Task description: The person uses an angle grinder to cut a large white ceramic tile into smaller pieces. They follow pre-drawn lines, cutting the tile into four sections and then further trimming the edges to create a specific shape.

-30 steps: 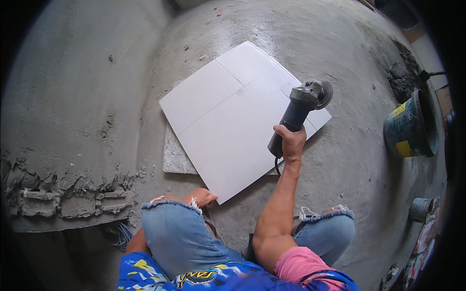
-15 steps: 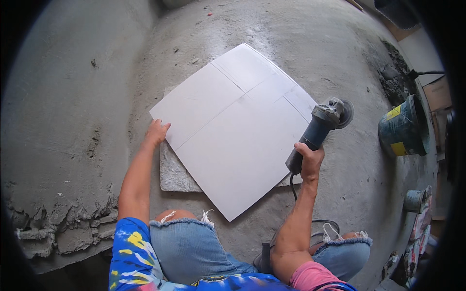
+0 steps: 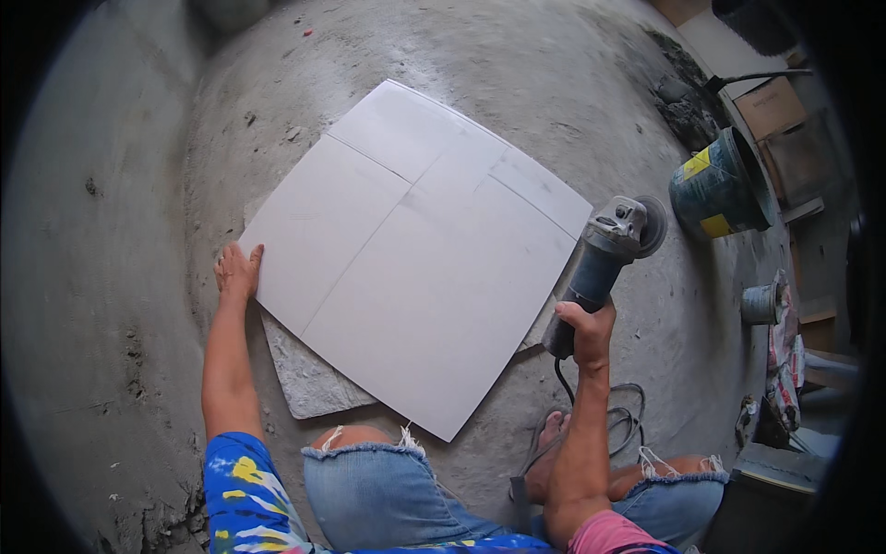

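A large, square, pale tile (image 3: 397,286) with thin dark lines across its face lies on a rough light slab (image 3: 318,374) on the floor. At its left corner is my left hand (image 3: 238,270), fingers apart beside the edge and thumb lapping slightly onto the surface. My right hand (image 3: 591,332) is wrapped round the rear body of a dark blue-grey angle grinder (image 3: 600,263). The grinder's head and disc point away from me, just beyond the tile's right corner. I cannot tell whether the disc is spinning. Its cord trails down past my right forearm.
A dark green bucket (image 3: 724,189) with yellow patches is at the right, and a small pail (image 3: 761,304) nearer me. Cardboard boxes (image 3: 772,109) line the right side. A loop of black cord (image 3: 639,420) lies by my sandalled foot (image 3: 544,452).
The view has turned, so the tile and slab appear rotated and lower left. My left hand has shifted slightly outward at the tile's corner. The grinder stays in my right hand.
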The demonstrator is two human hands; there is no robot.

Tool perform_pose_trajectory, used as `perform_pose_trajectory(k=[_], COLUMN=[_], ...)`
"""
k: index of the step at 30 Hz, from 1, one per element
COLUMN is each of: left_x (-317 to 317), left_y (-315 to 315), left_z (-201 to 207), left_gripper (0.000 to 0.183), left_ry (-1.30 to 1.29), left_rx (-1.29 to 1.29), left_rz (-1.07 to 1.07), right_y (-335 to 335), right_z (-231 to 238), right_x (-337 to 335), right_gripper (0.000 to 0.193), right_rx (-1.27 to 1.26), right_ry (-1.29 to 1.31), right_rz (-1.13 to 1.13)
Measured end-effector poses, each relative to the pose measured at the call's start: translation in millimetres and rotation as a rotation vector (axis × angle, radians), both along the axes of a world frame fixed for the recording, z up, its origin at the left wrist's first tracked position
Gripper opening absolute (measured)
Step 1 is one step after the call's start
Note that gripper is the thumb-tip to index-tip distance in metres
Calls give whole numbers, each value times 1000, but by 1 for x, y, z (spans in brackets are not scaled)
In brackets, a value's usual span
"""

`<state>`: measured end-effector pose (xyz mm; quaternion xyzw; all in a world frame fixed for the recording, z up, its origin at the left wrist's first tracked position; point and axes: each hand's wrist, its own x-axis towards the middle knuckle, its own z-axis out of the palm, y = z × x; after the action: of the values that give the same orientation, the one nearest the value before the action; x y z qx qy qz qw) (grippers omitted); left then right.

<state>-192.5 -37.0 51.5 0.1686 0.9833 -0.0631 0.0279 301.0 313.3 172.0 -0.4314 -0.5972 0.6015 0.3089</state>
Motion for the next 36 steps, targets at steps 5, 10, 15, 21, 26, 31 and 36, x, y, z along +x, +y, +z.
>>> perform_pose_trajectory(k=[5, 10, 15, 21, 26, 31, 36], left_x=[19, 68, 108, 155, 155, 255, 377], left_y=[-17, -29, -45, -71, -81, -20, 8], left_z=[-6, -5, -6, -6, 4, 17, -1], left_gripper=[74, 72, 72, 71, 77, 101, 89], left_ry=[34, 50, 38, 21, -47, 144, -343], left_rx=[-85, -48, -27, -17, -44, 73, 296], left_rz=[-15, 8, 73, 142, 192, -481, -1219], right_y=[-13, -25, -38, -54, -64, -52, -32], right_z=[-3, -9, -15, -14, -8, -12, -5], right_x=[-24, -37, -47, -60, -68, -51, -32], right_gripper=[35, 43, 46, 49, 47, 49, 47], right_rx=[15, -5, -25, -75, -64, -3, 30], right_ry=[-26, -104, -118, -113, -131, -236, -238], right_rz=[43, 109, 162, 201, 258, 248, 186])
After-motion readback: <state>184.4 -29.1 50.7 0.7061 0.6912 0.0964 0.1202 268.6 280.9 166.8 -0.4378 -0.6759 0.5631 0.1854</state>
